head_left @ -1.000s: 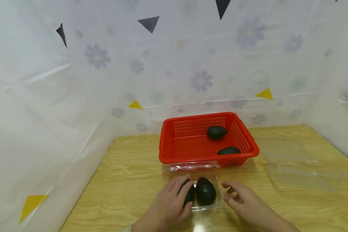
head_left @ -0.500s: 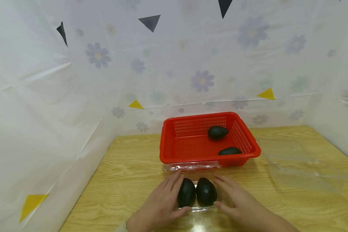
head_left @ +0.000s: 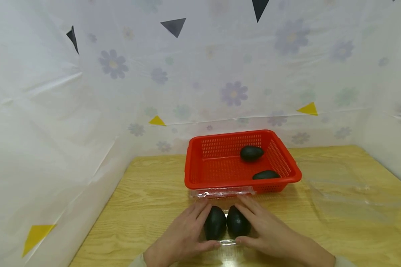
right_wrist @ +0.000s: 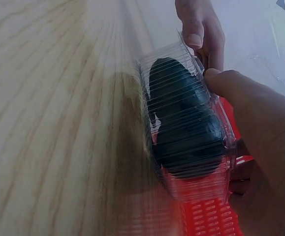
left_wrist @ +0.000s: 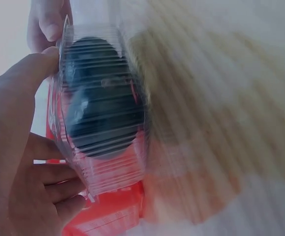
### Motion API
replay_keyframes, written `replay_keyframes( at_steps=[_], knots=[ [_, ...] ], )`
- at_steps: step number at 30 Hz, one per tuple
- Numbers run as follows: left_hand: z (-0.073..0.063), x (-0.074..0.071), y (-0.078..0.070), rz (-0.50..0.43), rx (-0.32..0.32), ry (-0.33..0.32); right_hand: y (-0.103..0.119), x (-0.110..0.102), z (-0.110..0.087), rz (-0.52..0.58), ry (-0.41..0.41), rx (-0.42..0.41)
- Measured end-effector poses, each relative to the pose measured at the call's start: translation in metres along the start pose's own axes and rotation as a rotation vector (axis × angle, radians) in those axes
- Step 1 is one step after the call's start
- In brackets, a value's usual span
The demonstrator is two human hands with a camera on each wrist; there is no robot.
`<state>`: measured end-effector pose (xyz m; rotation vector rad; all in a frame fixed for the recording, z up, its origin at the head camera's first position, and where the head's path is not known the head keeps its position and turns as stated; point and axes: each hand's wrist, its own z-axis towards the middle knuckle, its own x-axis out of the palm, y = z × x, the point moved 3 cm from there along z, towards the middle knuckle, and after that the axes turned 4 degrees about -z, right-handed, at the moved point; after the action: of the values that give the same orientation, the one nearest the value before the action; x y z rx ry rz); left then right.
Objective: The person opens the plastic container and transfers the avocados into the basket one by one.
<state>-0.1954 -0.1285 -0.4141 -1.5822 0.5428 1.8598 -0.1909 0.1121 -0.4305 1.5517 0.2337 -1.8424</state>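
Two dark avocados, a left one (head_left: 215, 223) and a right one (head_left: 238, 221), lie side by side in a clear plastic clamshell box (left_wrist: 110, 184). My left hand (head_left: 183, 230) rests over the box's left side, its fairly straight fingers along the left avocado and its thumb at the front rim. From the other side, my right hand (head_left: 267, 230) lies with extended fingers across the right avocado's outer edge, thumb near the front rim. Ribbed box walls show in both wrist views, with the right thumb (right_wrist: 223, 82) at the rim. The fingertips' exact contact cannot be told.
Just behind the box stands a red perforated basket (head_left: 194, 163) holding two more avocados (head_left: 251, 153). Clear plastic packaging (head_left: 351, 196) lies on the wooden table (head_left: 137, 207) to the right. A pale flowered sheet (head_left: 200, 74) hangs behind and at the sides.
My left hand has shifted off the top of the left avocado towards its outer side. My right hand has come in from the right, over the box edge and onto the right avocado.
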Motion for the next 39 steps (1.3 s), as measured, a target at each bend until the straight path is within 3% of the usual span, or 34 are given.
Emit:
replay_keyframes(
  at_steps=[12,22,31,39],
  knots=[
    [0.009,-0.002,0.004,-0.030,-0.040,0.058,-0.005,0.004,0.012,0.039,0.148,0.104],
    [0.008,-0.001,0.002,-0.016,-0.054,0.090,-0.003,0.004,0.008,0.000,0.116,0.076],
    [0.008,-0.003,-0.002,0.038,-0.047,0.122,0.000,0.003,0.004,0.018,0.151,0.095],
    [0.006,-0.008,-0.007,0.004,-0.059,0.179,0.007,0.002,-0.002,0.052,0.200,0.136]
  ],
)
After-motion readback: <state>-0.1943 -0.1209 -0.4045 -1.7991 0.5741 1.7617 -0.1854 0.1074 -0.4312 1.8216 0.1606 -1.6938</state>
